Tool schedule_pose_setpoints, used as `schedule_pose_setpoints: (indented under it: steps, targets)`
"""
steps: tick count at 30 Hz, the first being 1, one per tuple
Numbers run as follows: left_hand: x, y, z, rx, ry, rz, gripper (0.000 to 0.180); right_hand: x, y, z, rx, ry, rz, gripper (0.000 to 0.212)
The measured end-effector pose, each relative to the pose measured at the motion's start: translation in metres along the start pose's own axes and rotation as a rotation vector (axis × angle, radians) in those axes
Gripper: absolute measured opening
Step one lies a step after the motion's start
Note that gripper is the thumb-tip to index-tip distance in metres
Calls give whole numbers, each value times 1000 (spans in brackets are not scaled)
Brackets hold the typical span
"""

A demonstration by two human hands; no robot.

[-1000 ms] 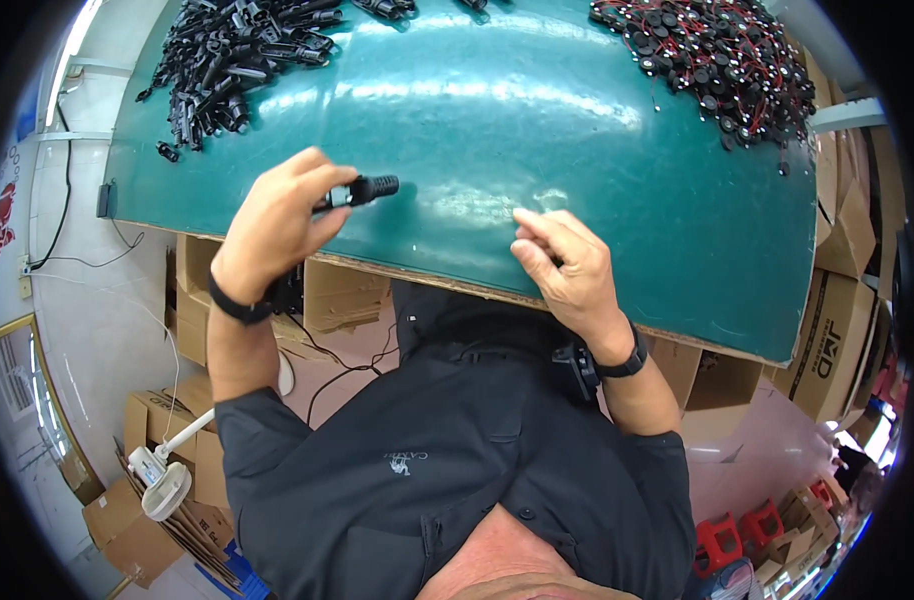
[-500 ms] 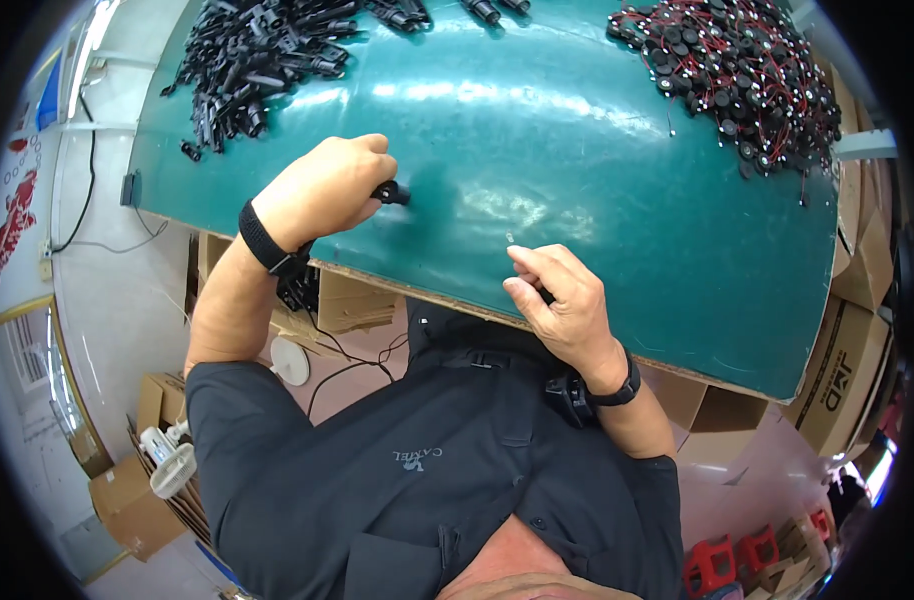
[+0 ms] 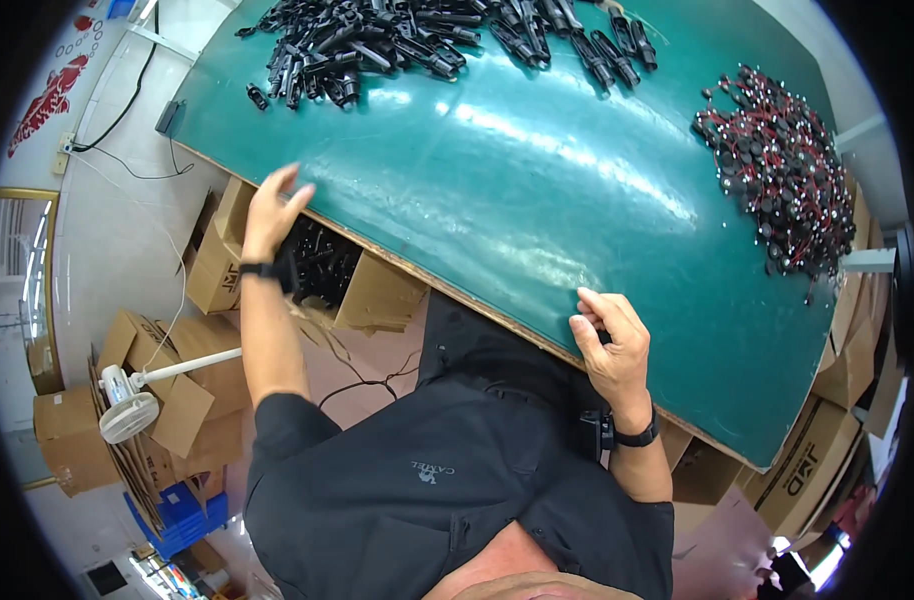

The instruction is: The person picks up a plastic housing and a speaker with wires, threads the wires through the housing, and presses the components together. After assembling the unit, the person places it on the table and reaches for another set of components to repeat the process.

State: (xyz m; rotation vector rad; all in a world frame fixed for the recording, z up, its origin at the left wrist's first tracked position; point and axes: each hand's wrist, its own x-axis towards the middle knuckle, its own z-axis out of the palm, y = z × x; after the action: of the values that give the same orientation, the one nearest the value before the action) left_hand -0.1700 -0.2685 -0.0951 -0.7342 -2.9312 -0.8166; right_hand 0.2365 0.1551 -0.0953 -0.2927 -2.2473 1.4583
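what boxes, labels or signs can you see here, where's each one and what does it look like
open cardboard box: under the table's near edge by the left hand, brown, black parts inside
flat cardboard boxes: floor at left, brown, dark print
cardboard box: under the table's right end, brown, dark print
red wall decoration: upper left wall, fish-like shape
blue crate: floor, lower left

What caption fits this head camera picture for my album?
Left hand open over a box of black parts, right hand resting on the green table edge.
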Motion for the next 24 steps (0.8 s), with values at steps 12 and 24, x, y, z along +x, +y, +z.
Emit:
schedule_pose_setpoints:
  steps: [12,24]
  targets:
    - [158,85,76,264,-3,441,30,47,-7,-70,-307,26,111,27]
    - [103,152,78,216,-271,514,41,145,111,-131,-977,297,27,33]
